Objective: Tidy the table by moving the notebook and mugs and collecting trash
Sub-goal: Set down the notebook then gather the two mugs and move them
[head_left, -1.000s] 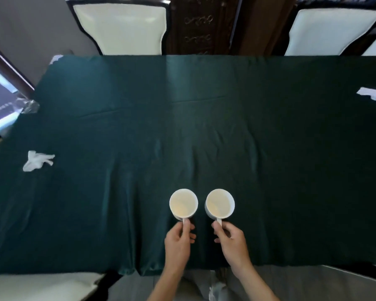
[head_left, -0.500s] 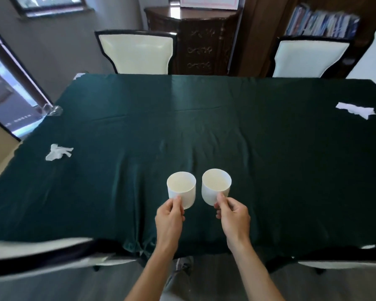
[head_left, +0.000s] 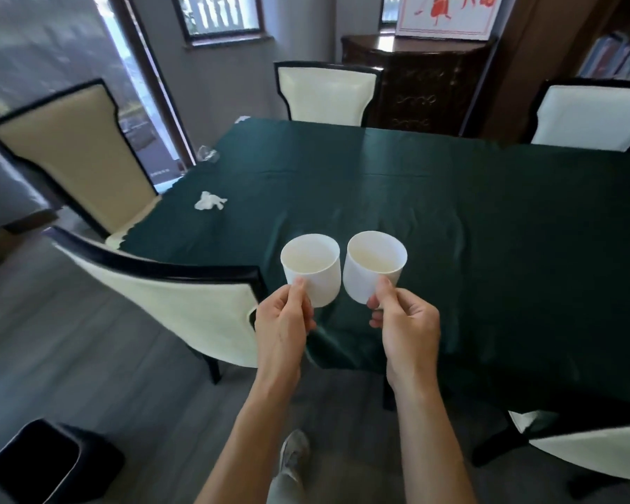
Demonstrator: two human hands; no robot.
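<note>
Two mugs are off the desk [head_left: 451, 220] and in my hands, held side by side at centre frame above its near edge. My left hand [head_left: 282, 327] is clamped on the left mug [head_left: 311, 267], thumb pressed to its near wall; my right hand [head_left: 409, 329] is clamped on the right mug [head_left: 373, 267] in the same manner. Both mugs are upright and appear empty, with their rims nearly touching.

Status of the task, as I judge it: the mug step is under way but not complete, since neither mug has been set down anywhere. Trash collection is not done. A crumpled white tissue [head_left: 209, 201] lies on the green cloth at left of centre, and a clear wrapper [head_left: 207, 154] sits at the far left corner. A black bin [head_left: 48, 463] stands on the floor at lower left, the likely destination. No notebook is in view, so I cannot tell its status.
</note>
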